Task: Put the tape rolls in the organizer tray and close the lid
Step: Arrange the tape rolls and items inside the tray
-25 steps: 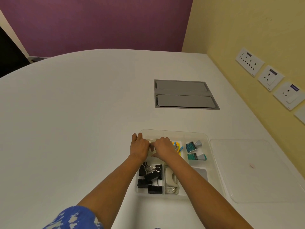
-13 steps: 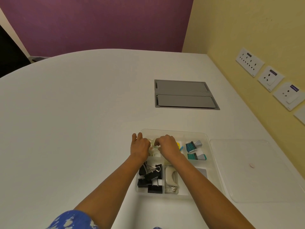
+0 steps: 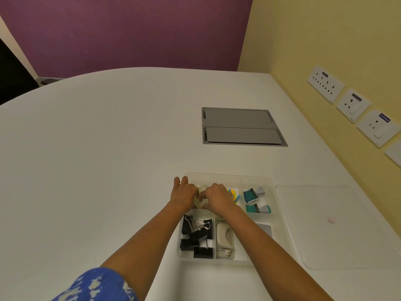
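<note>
Head view: both hands sit over the far-left compartment of the tray [image 3: 272,183]. The left hand [image 3: 183,193] rests at the tray's far-left corner, fingers stretched over the rim; the right hand [image 3: 218,197] is just beside it, curled downward. Between and under them show pale, translucent tape rolls [image 3: 202,187], already inside that compartment. Whether either hand is pinching a roll or only pressing and nudging it cannot be told; the fingertips are hidden.

Nearer than that compartment lie black clips [image 3: 196,235] and a beige punch [image 3: 224,237]; to its right are coloured tabs [image 3: 234,193] and teal stamps [image 3: 252,195].

The clear lid [image 3: 325,227] lies flat on the table, just right of the tray.

The step in hand looks like settling the rolls in place. Next, the hands would need to let go, reach right for the lid, and lay it squarely over the tray.
</note>
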The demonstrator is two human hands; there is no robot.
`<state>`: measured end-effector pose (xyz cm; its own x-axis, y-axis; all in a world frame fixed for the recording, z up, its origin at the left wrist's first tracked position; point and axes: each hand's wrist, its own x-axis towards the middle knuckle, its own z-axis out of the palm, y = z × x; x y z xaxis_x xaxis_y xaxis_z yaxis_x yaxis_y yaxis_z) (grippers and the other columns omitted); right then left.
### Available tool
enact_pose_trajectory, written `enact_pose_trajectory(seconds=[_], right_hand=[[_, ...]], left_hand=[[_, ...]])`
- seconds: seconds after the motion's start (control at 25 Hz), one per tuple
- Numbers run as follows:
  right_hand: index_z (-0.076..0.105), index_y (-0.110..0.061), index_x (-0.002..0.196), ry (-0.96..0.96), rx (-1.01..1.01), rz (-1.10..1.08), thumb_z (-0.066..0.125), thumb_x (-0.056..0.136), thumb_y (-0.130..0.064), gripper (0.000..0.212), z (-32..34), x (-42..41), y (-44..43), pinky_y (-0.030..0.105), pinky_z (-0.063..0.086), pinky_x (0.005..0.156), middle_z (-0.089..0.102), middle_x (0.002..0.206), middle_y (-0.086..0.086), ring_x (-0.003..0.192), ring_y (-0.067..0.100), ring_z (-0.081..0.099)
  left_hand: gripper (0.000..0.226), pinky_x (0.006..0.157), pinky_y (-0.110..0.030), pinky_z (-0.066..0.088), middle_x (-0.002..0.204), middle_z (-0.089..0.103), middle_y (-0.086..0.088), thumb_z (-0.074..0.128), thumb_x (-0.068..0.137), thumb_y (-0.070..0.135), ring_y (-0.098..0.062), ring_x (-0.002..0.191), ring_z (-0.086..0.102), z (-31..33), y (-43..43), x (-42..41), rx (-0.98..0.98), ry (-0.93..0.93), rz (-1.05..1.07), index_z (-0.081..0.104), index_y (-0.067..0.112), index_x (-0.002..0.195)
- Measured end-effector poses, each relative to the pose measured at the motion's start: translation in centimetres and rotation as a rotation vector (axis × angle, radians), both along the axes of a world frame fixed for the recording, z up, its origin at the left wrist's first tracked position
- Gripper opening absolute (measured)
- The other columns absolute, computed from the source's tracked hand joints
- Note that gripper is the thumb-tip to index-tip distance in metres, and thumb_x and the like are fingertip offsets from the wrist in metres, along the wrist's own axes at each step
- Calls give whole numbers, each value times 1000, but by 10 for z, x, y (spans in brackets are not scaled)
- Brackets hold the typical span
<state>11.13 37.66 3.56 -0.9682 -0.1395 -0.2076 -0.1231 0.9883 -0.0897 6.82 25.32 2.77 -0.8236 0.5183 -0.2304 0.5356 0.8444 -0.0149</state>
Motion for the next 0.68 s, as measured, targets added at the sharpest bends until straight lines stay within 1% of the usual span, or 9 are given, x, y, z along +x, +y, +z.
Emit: enact_pose_trajectory(seconds=[0.16,0.36,0.48,0.68], right_hand=[[66,-23,114,-10,66,28,63,88,-39,31,1,-3,-1,36,40,96,69,116,4,110,24,56],[65,-19,111,-21,107,31,64,87,-37,30,1,-8,-3,36,40,95,69,112,6,108,26,57],[64,-18,109,-20,109,20,63,87,-36,28,0,-10,-5,36,41,94,68,110,8,107,27,58],[62,-13,110,-11,76,-11,62,86,-37,33,-3,-11,-8,38,42,93,67,111,11,106,28,58]], left_hand=[[39,109,-42,18,118,64,5,64,82,50,-22,129,33,1,2,-2,-20,-8,-11,63,28,114],[40,108,-43,19,116,65,4,60,83,53,-23,126,35,2,3,-3,-16,-23,-18,62,28,113],[37,108,-43,20,115,64,4,60,83,51,-23,126,35,3,4,-3,-23,-24,-18,63,27,111],[35,108,-43,19,113,64,3,57,86,48,-22,125,35,3,3,-3,-53,-16,-12,68,23,108]])
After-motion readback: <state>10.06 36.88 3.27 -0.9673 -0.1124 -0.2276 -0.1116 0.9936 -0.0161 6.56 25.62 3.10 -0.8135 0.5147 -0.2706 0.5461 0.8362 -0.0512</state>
